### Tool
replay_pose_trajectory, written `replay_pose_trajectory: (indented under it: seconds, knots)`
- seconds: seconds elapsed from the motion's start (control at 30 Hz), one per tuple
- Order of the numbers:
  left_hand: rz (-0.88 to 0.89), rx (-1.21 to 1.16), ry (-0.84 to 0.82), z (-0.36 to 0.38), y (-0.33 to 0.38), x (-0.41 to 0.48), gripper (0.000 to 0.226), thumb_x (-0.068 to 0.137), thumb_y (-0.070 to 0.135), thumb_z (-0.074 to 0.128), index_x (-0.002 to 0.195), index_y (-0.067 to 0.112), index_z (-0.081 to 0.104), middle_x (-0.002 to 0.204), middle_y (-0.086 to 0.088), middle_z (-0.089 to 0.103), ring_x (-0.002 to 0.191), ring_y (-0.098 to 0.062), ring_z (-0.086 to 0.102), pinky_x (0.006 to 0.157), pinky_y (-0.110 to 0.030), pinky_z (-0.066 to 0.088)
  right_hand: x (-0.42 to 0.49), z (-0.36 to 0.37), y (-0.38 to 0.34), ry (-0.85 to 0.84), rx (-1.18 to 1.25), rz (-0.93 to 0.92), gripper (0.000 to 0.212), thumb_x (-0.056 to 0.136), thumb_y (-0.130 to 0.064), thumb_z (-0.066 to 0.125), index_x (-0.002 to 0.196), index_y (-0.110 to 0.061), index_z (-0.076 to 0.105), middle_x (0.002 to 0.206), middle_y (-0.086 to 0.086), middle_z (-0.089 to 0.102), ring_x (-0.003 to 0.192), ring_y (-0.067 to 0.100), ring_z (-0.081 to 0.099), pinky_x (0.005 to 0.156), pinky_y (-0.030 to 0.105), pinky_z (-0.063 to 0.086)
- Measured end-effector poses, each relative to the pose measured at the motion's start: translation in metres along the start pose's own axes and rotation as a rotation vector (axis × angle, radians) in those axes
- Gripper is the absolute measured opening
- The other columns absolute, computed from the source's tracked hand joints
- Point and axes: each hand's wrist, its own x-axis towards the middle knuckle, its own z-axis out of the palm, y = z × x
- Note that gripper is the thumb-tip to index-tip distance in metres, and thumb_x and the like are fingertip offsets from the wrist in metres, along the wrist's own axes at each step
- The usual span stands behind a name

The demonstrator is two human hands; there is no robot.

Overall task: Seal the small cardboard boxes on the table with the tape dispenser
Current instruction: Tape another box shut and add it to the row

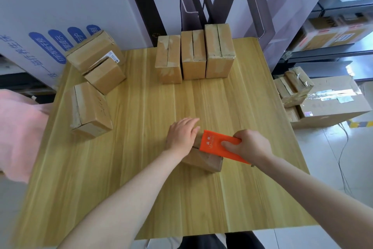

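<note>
At the far left edge a blurred pink shape (18, 133) fills the frame; I cannot tell what it is. Just right of it, on the left part of the wooden table (141, 198), a taped box (90, 110) stands alone near the edge. Behind it, at the back-left corner, a labelled box (92, 51) lies tilted against a white panel (50, 6) with blue signs. A smaller box (106, 76) sits touching the labelled box's front. Further right, along the back edge, a row of three boxes (193, 55) stands side by side and touching, each with tape on its top.

Near the middle, towards the front, the left hand (182, 137) lies flat on top of the small cardboard box (203, 161), fingers straight and close together, pointing away from the person. That box rests on the table, slightly turned and largely hidden beneath both hands. The orange tape dispenser (217, 145) lies across the box's top, its front edge just beside the left hand. The right hand (250, 145) grips the dispenser's rear end, fingers clamped round it and the thumb pressed on its orange face.

Beyond the table's right edge, a stack of small taped boxes (292, 87) sits against a large carton (339, 103). Metal shelving (333, 51) behind them holds more cartons.
</note>
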Motion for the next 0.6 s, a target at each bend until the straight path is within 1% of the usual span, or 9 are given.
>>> replay_pose_trajectory:
  seconds: [0.07,0.1,0.13,0.23,0.33,0.43,0.5,0.6]
  knots:
    - [0.014,0.187,-0.020,0.011,0.002,-0.004,0.039,0.102,0.037,0.028,0.105,0.026,0.065,0.106,0.008,0.066,0.107,-0.018,0.055,0.099,-0.031,0.029,-0.001,0.002,0.002,-0.013,0.010,-0.003,0.041,0.076,-0.063,0.059,0.075,-0.022,0.067,0.064,-0.005,0.061,0.047,0.006,0.051,0.047,0.023,0.045]
    - [0.010,0.224,-0.007,0.013,0.001,-0.005,0.043,0.101,0.039,0.023,0.095,0.025,0.064,0.097,0.009,0.066,0.099,-0.018,0.055,0.094,-0.031,0.030,-0.001,0.003,0.003,-0.011,0.013,-0.008,0.041,0.076,-0.062,0.059,0.075,-0.022,0.067,0.063,-0.006,0.061,0.047,0.006,0.052,0.048,0.023,0.046]
    - [0.007,0.228,0.002,0.013,0.001,-0.005,0.047,0.101,0.041,0.020,0.090,0.024,0.063,0.092,0.008,0.065,0.095,-0.018,0.054,0.091,-0.031,0.030,0.000,0.004,0.003,-0.007,0.017,-0.013,0.041,0.076,-0.062,0.058,0.074,-0.022,0.067,0.063,-0.006,0.061,0.048,0.006,0.053,0.049,0.023,0.047]
    - [0.005,0.248,-0.007,0.013,-0.001,0.000,0.052,0.100,0.042,0.015,0.086,0.023,0.062,0.089,0.008,0.065,0.091,-0.018,0.053,0.087,-0.033,0.032,0.004,0.004,0.006,-0.002,0.027,-0.041,0.043,0.076,-0.063,0.058,0.072,-0.021,0.066,0.061,-0.005,0.061,0.046,0.005,0.051,0.049,0.023,0.046]
    - [-0.002,0.269,-0.027,0.014,0.000,0.000,0.049,0.101,0.041,0.018,0.085,0.023,0.061,0.086,0.007,0.063,0.089,-0.018,0.052,0.086,-0.033,0.032,0.006,0.008,0.013,-0.001,0.061,-0.081,0.043,0.075,-0.062,0.058,0.069,-0.020,0.064,0.058,-0.007,0.060,0.049,0.005,0.054,0.043,0.021,0.037]
    - [-0.008,0.272,-0.023,0.015,-0.002,0.001,0.054,0.100,0.043,0.014,0.082,0.023,0.060,0.082,0.007,0.061,0.086,-0.018,0.051,0.086,-0.033,0.033,0.004,0.010,0.028,-0.024,0.099,-0.116,0.042,0.073,-0.063,0.057,0.060,-0.023,0.058,0.053,-0.009,0.056,0.049,0.007,0.057,0.040,0.019,0.029]
    - [-0.010,0.275,-0.017,0.015,-0.002,0.002,0.056,0.099,0.043,0.012,0.081,0.022,0.061,0.080,0.008,0.060,0.085,-0.018,0.050,0.085,-0.033,0.034,-0.003,0.006,0.052,-0.060,0.124,-0.113,0.040,0.070,-0.065,0.054,0.055,-0.027,0.055,0.051,-0.009,0.057,0.042,0.008,0.058,0.038,0.018,0.031]
    - [-0.005,0.284,-0.015,0.017,-0.001,0.001,0.058,0.100,0.044,0.011,0.082,0.023,0.062,0.081,0.009,0.060,0.084,-0.017,0.050,0.085,-0.034,0.036,-0.019,-0.002,0.094,-0.073,0.127,-0.059,0.036,0.068,-0.064,0.056,0.055,-0.030,0.059,0.050,-0.011,0.059,0.037,0.004,0.056,0.034,0.018,0.035]
